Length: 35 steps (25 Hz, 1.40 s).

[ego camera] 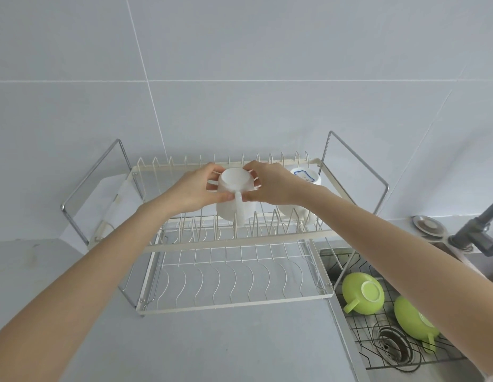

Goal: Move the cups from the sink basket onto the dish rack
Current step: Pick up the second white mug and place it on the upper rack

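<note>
Both hands, the left hand [194, 190] and the right hand [270, 184], close their grip on an upturned white cup [234, 195] over the dish rack [234, 241] upper tier; two green cups [362, 293] lie in the sink basket [377, 332], below right.

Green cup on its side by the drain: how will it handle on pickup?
The green cup looks rigid and glazed, so probably slick, especially if wet. It lies tilted on the wire sink basket, so a nudge may rock or roll it. Its handle points toward the camera, likely the safest grip.
</note>
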Tool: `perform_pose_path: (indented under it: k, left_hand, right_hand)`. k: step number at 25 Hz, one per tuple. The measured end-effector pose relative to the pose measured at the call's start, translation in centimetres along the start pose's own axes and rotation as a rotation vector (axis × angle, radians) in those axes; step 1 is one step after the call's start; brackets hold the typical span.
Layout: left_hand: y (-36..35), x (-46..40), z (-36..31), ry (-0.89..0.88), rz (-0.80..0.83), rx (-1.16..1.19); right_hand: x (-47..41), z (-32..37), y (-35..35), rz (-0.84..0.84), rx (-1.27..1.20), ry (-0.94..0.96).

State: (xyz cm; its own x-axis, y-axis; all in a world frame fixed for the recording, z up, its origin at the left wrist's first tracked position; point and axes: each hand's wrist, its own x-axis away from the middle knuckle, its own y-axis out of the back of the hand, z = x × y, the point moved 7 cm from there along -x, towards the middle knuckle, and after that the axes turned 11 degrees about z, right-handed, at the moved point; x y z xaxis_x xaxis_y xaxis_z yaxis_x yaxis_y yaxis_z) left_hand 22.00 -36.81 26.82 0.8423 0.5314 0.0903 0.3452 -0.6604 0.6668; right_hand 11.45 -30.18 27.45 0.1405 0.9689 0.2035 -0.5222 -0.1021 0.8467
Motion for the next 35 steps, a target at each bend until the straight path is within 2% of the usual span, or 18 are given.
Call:
perform_pose_path:
  k: [11, 16, 18, 21, 24, 28, 35]
  left_hand:
    - [-0.3, -0.1, -0.3, 0.04, 0.047, -0.076]
    - [0.7, 1.0, -1.2, 0.091, 0.038, -0.25]
    - [1.3, 1.9, -2.6, 0.091, 0.009, -0.398]
    - [1.5, 3.8, -5.9, 0.08, -0.053, -0.665]
    - [1.0, 5.8, -9.2, 0.055, -0.115, -0.806]
    - [-0.8, 7.3, -12.6, 0.03, -0.169, -0.869]
    - [-6.7, 6.4, -19.2, -0.071, -0.165, -0.869]
  right_hand:
    - [0.9, 0.0, 0.0, 0.026, 0.076, -0.027]
    - [2.4, 0.3, 0.9, 0.048, 0.195, -0.019]
    - [3.7, 0.8, 1.6, 0.034, 0.253, -0.01]
    - [6.5, 1.6, 2.9, -0.03, 0.322, 0.024]
    - [9.7, 1.7, 4.1, -0.128, 0.431, 0.046]
    - [14.1, 0.5, 5.4, -0.238, 0.499, 0.014]
    - [20.9, -5.3, 7.7, -0.322, 0.482, -0.081]
